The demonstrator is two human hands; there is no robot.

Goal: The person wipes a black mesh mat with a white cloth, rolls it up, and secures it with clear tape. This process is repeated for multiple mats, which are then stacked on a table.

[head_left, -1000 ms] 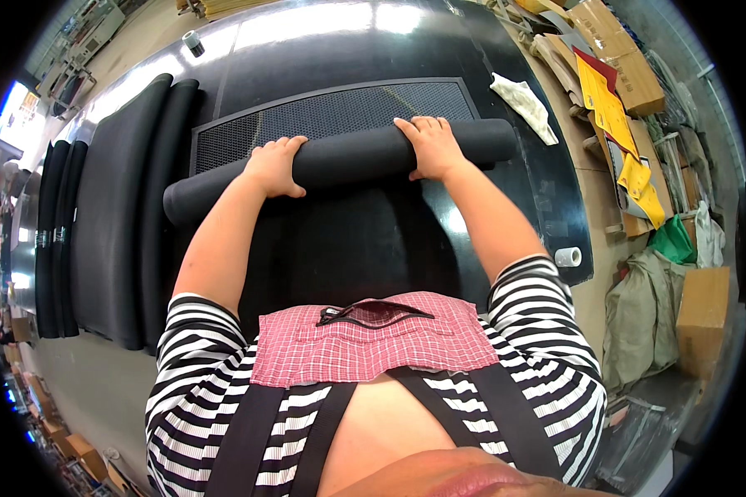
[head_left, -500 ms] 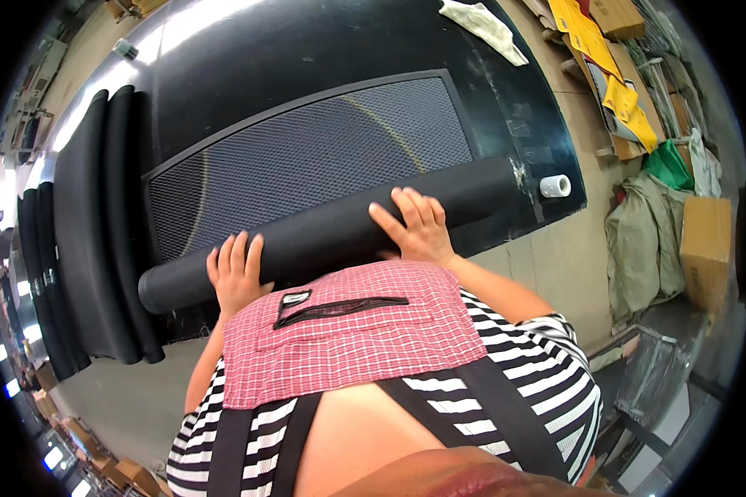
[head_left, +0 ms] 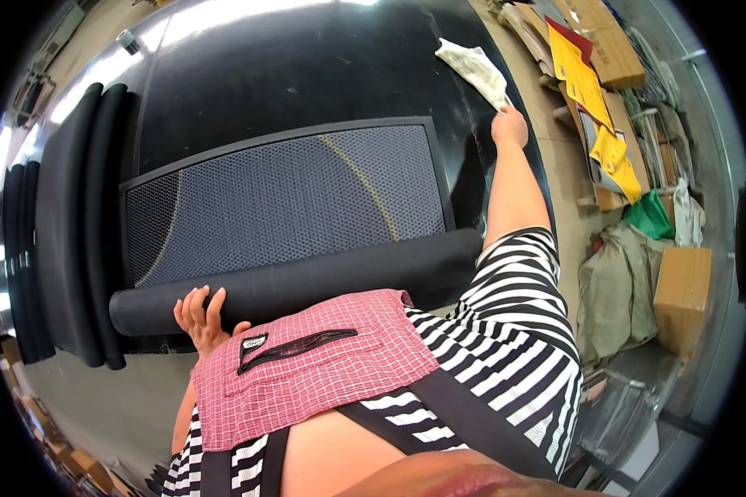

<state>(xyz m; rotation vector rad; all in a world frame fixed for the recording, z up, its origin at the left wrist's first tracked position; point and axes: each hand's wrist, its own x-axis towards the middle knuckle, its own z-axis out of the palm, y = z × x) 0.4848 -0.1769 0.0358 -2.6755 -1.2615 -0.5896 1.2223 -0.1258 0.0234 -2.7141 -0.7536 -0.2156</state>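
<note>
A dark mat (head_left: 282,195) with a honeycomb surface, a black border and two curved yellow lines lies on the black table. Its near part is wound into a thick black roll (head_left: 323,277). My left hand (head_left: 201,319) rests on the roll near its left end, fingers spread, thumb toward the right. At the table's far right my right arm is stretched out. There my right hand (head_left: 511,128) is closed on the near end of a crumpled white cloth (head_left: 477,70), which still lies on the tabletop.
Several black rolls (head_left: 73,232) lie side by side on the left. The glossy black table (head_left: 307,74) extends beyond the mat. Off its right edge are yellow sheets (head_left: 584,91), a green bag (head_left: 648,217), grey-green fabric (head_left: 617,286) and a cardboard box (head_left: 682,290).
My right hand has left the roll, reached far right and closed on the white cloth. My left hand stays on the roll. The white tape roll at right is now out of sight.
</note>
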